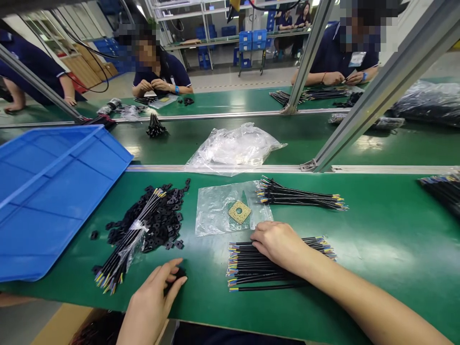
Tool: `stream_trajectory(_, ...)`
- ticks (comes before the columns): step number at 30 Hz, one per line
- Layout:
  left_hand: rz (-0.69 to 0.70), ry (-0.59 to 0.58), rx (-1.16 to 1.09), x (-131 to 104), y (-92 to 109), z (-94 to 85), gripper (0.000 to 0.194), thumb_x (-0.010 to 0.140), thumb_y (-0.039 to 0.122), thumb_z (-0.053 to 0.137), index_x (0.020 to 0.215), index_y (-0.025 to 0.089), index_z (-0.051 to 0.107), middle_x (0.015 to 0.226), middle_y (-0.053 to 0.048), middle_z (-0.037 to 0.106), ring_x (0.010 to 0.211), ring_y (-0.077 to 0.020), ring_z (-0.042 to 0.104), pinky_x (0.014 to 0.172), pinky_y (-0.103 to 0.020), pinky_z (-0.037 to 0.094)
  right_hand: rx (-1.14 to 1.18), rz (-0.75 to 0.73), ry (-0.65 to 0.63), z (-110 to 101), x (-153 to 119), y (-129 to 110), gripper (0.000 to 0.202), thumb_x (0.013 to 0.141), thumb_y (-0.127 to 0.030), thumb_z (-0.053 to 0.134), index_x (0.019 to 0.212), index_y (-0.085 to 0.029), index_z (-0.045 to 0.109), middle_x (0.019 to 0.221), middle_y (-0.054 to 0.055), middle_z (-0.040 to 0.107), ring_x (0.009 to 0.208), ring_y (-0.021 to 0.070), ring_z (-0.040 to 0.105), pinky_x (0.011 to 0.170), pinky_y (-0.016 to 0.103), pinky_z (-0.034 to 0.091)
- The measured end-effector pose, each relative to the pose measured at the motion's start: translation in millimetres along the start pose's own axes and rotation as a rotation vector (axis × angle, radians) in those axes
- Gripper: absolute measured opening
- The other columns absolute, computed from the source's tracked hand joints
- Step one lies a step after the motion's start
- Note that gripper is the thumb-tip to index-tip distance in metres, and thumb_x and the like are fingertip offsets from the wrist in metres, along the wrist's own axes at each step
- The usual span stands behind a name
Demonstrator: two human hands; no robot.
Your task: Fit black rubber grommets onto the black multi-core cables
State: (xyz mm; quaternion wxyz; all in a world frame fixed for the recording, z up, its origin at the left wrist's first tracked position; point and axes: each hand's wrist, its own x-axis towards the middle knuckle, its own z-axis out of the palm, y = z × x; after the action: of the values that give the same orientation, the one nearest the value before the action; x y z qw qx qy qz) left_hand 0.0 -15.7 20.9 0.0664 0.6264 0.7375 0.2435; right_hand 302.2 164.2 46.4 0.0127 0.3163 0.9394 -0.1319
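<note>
My left hand (156,292) is curled near the table's front edge, fingers and thumb closed round a small black part (176,277). Beyond it lies a heap of small black parts (163,223), with a tied bundle of black cables (125,242) across it. My right hand (278,242) rests on the top of a row of black cables (251,266) with coloured wire ends; its fingertips point down at the upper cables, and what they pinch is hidden. Just above that hand, a clear plastic bag (212,211) lies under a square yellowish piece (239,212) with a round hole.
More black cables (302,195) lie beyond my right hand. A blue bin (53,191) stands at the left. A crumpled plastic bag (233,146) sits behind the metal rail (161,168). A metal post (377,96) slants at the right. Several people work across the table.
</note>
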Motion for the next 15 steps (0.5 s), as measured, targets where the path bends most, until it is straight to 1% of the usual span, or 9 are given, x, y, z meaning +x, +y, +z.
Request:
stream_trajectory(2,-0.012,-0.035,0.006,1,0,-2.0,0.054,0.096,0.071,0.048,0.106,0.026,0.077,0.088,-0.004,0.077,0.067,-0.0195,0.074,0.061,-0.028,0.061,0.003,-0.014,0.01,2,0,0,0.018,0.1,-0.02,0.061,0.088,-0.019,0.073,0.089,0.005,0.073,0.084,0.0182,0.069,0.081,0.027,0.051)
stream_trajectory(4,0.001,-0.063,-0.026,6,4,-4.1,0.048,0.098,0.066,0.05,0.102,0.028,0.079,0.092,-0.003,0.078,0.069,-0.0195,0.075,0.061,-0.027,0.06,0.002,-0.009,0.035,5,1,0,0.018,0.099,-0.018,0.06,0.086,-0.018,0.072,0.087,0.006,0.073,0.083,0.0187,0.069,0.083,0.028,0.051)
stream_trajectory(6,0.012,-0.026,-0.1,14,12,-4.7,0.041,0.098,0.06,0.054,0.101,0.029,0.08,0.095,-0.004,0.078,0.075,-0.0199,0.075,0.066,-0.027,0.061,0.005,0.006,0.072,8,3,0,0.017,0.098,-0.017,0.059,0.087,-0.017,0.071,0.088,0.007,0.072,0.084,0.0199,0.069,0.085,0.03,0.052)
stream_trajectory(8,0.006,0.042,-0.192,26,25,-2.3,0.033,0.097,0.053,0.06,0.102,0.028,0.081,0.099,-0.005,0.078,0.08,-0.0204,0.075,0.073,-0.029,0.062,0.013,0.028,0.118,10,5,3,0.015,0.098,-0.017,0.058,0.09,-0.016,0.07,0.091,0.008,0.073,0.087,0.0212,0.069,0.086,0.031,0.053)
stream_trajectory(11,-0.035,0.105,-0.368,46,46,8.5,0.025,0.094,0.043,0.066,0.105,0.025,0.08,0.104,-0.006,0.076,0.087,-0.021,0.075,0.081,-0.032,0.061,0.026,0.067,0.191,13,7,12,0.011,0.099,-0.017,0.057,0.098,-0.016,0.069,0.094,0.008,0.074,0.088,0.0211,0.071,0.083,0.031,0.055)
stream_trajectory(13,-0.091,0.13,-0.558,58,60,19.9,0.024,0.094,0.04,0.068,0.109,0.024,0.077,0.105,-0.007,0.075,0.091,-0.0215,0.075,0.084,-0.032,0.061,0.03,0.086,0.231,14,8,18,0.012,0.099,-0.015,0.056,0.102,-0.017,0.067,0.094,0.006,0.074,0.084,0.02,0.072,0.078,0.03,0.055)
stream_trajectory(15,-0.173,0.155,-0.769,69,70,32.6,0.025,0.093,0.04,0.07,0.11,0.023,0.074,0.102,-0.007,0.075,0.091,-0.0222,0.077,0.083,-0.033,0.061,0.03,0.088,0.264,15,9,23,0.015,0.099,-0.013,0.055,0.108,-0.018,0.067,0.095,0.005,0.075,0.084,0.0194,0.072,0.077,0.029,0.056)
